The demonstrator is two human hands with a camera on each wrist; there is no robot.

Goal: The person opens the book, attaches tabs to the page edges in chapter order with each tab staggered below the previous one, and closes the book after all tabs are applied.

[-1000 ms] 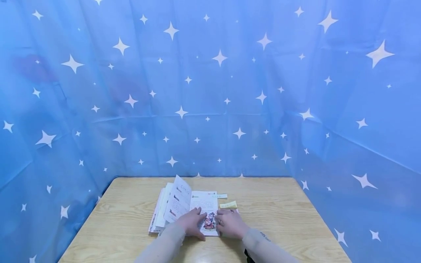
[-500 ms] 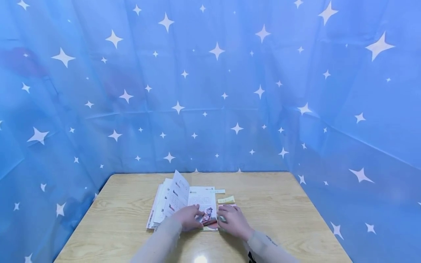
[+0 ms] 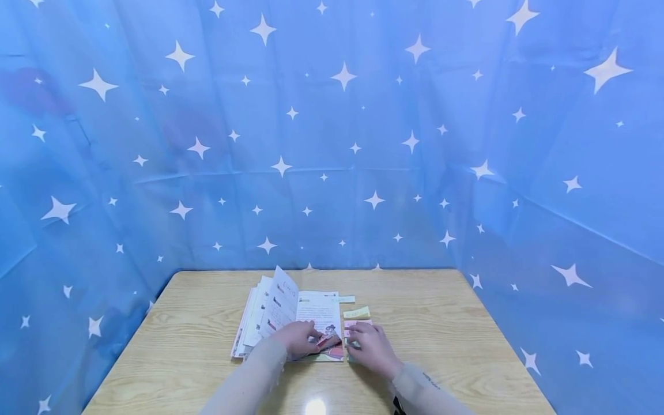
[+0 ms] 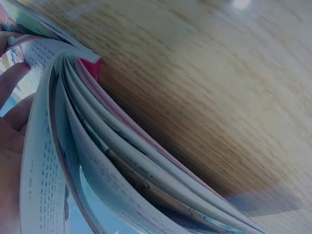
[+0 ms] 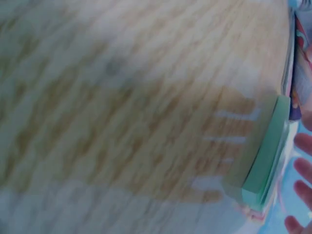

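An open book lies on the table, its left-hand pages fanned upright. My left hand pinches the lower part of the right-hand page and bends its corner up, so a coloured picture shows beneath. In the left wrist view, the curved pages hide part of the fingers. Just right of the book, my right hand hovers at or touches small sticky-note pads with loosely bent fingers; contact is unclear. A green sticky-note pad lies near its spread fingers in the right wrist view.
A yellow sticky note lies beyond the right hand, and a pale tab sticks out from the book's right edge. The wooden table reaches back to a blue star-printed curtain.
My left hand has lifted the page's lower corner, uncovering the picture below. The right hand has shifted slightly right, away from the book's edge, exposing more of a pink pad.
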